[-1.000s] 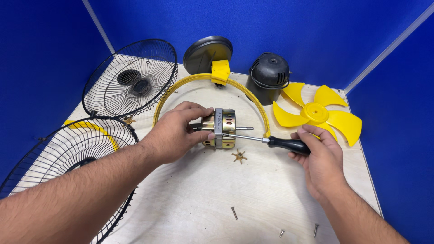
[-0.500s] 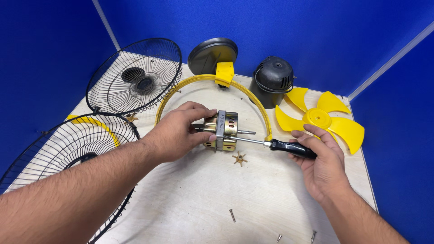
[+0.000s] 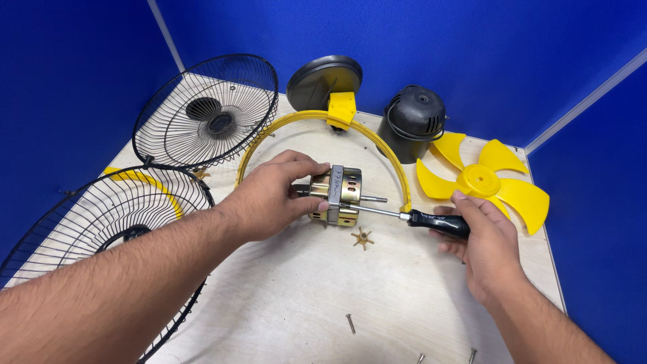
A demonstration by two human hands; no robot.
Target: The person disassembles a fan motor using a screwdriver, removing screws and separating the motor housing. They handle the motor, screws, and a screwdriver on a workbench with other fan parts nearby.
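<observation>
Both hands were full: left hand [image 3: 273,199] gripped the brass-coloured motor [image 3: 339,195], shaft lying sideways, pointing right; right hand [image 3: 480,239] held the screwdriver [image 3: 421,217], tip at the motor.

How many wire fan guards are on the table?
2. One wire guard leans at the back left, by the blue wall. The other guard lies at the front left, partly under the left forearm. None seems hidden.

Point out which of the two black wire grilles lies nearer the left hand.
The wire grille with the yellow rim strip, at the table's near left corner under the left forearm, lies nearer the left hand. The other grille leans further back, beside the dark round base.
</observation>
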